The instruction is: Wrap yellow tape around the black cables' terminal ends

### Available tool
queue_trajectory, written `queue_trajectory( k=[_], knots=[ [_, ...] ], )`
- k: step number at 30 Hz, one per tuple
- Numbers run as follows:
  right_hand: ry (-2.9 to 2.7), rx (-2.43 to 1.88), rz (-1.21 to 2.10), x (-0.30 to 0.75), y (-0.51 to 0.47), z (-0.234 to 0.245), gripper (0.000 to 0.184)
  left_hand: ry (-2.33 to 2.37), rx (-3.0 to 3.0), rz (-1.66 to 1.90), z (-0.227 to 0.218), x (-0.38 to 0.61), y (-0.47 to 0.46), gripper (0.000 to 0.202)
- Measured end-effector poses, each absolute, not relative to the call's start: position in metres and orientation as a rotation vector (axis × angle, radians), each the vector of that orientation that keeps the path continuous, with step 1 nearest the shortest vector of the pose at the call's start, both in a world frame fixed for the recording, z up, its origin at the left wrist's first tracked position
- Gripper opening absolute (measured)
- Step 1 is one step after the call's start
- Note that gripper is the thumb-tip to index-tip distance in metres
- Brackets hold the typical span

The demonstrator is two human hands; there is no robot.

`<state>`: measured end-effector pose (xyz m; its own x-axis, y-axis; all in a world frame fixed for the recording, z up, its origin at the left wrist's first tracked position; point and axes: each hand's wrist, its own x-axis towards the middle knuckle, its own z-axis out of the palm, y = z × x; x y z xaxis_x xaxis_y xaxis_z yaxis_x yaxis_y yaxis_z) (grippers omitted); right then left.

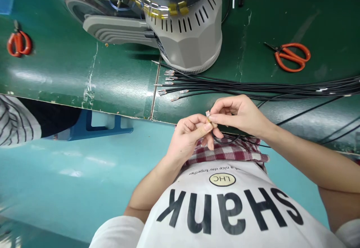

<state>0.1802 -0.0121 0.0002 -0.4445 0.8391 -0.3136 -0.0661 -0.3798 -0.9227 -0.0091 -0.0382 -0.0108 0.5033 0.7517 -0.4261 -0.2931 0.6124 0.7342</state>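
My left hand [194, 131] pinches the end of a black cable [227, 141] between thumb and fingers, close to my body. At that end a small metal-and-white connector [207, 114] sticks up, with a bit of yellow beside it. My right hand [236, 113] has its thumb and index finger closed on the connector from the other side. The cable loops below both hands and trails off to the right. Just beyond my hands a bundle of black cables [242, 86] lies along the bench, several connector ends [169, 78] fanned out at its left.
A grey dispenser [187, 43] carrying yellow tape pieces [178, 8] stands behind the bundle. Orange-handled scissors [292, 56] lie at the right; another pair [19, 43] lies far left. The green bench [120, 75] ends before my body. A blue stool [92, 128] stands at the left.
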Motion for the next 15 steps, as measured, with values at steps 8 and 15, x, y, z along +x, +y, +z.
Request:
queue_trajectory(
  k=[8,15],
  knots=[
    [-1.529,-1.262,1.349,0.176,-0.022,0.008,0.010,0.965,0.738,0.872,-0.009,0.000,-0.044,0.029],
    [-1.247,-1.199,1.758,0.179,-0.015,0.007,0.023,0.930,0.780,0.863,-0.007,-0.001,-0.044,0.021]
  ],
)
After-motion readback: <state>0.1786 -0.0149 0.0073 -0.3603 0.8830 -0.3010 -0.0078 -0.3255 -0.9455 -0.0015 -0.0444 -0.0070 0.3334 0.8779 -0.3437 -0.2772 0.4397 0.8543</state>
